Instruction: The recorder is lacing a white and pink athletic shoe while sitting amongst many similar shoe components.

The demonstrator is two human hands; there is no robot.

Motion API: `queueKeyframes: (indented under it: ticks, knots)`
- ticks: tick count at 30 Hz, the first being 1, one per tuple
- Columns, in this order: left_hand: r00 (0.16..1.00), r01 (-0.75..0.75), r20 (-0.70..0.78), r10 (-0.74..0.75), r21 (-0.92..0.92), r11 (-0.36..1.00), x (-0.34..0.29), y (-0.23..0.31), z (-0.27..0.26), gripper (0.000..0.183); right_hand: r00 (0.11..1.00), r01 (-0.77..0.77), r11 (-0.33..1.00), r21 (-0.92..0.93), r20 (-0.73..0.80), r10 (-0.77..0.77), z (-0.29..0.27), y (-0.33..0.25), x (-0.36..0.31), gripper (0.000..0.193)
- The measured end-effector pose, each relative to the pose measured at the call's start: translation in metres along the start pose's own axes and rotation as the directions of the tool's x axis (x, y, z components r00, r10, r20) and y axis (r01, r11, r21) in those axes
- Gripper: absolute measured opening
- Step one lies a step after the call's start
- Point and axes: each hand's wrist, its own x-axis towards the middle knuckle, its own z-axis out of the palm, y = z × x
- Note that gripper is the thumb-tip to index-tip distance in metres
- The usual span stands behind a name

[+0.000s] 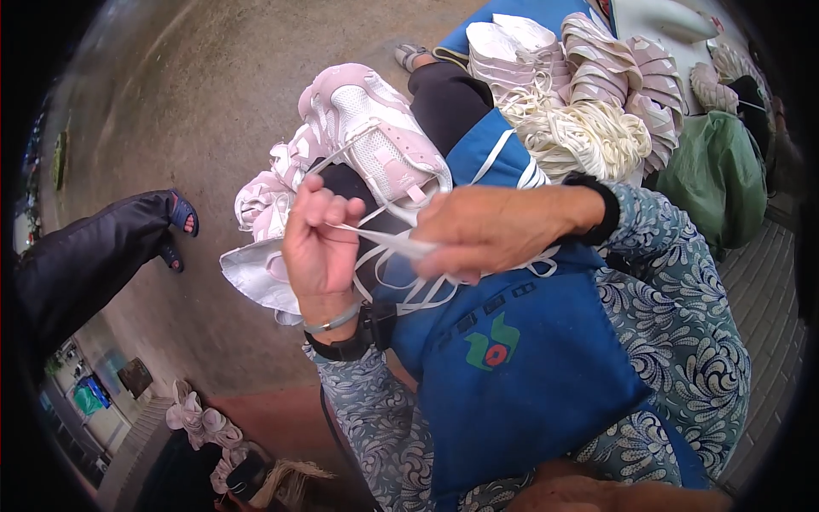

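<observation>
A pink and white mesh shoe upper lies over my knee, its toe pointing away from me. White shoelace runs from the upper's eyelets to my hands, and loose loops hang over my lap. My left hand has its palm turned up and its fingers curled around a strand of lace. Close on its right, my right hand is closed on the lace, its fingertips smeared by motion. The lace is stretched between both hands. More pink and white shoe uppers are bunched beside my left hand.
A pile of cream laces and stacks of shoe uppers sit at the far right, near a green bag. A blue apron covers my lap. Another person's sandalled foot stands at left; more uppers lie at lower left.
</observation>
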Motion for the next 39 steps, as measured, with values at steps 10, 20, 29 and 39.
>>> queueKeyframes:
  ticks: [10,20,29,39]
  knots:
    - [0.975,-0.181,0.097,0.202,-0.190,0.965,-0.001,0.033,-0.031,0.022,0.872,0.051,0.656,0.753,-0.353,0.338,-0.061,0.038,-0.051,0.031]
    - [0.956,-0.291,-0.026,0.291,-0.165,0.942,-0.002,0.031,-0.028,0.020,0.910,0.057,0.509,0.859,-0.254,0.328,-0.085,0.041,-0.056,0.023]
    - [0.994,0.086,0.013,-0.106,0.497,0.864,-0.046,-0.012,0.017,0.023,0.984,0.172,0.868,-0.466,0.051,-0.168,-0.030,0.030,-0.040,0.033]
    - [0.981,-0.150,0.165,-0.102,0.978,0.142,-0.042,-0.078,0.010,0.023,0.839,-0.414,0.909,-0.050,-0.408,0.360,-0.009,0.049,0.033,0.031]
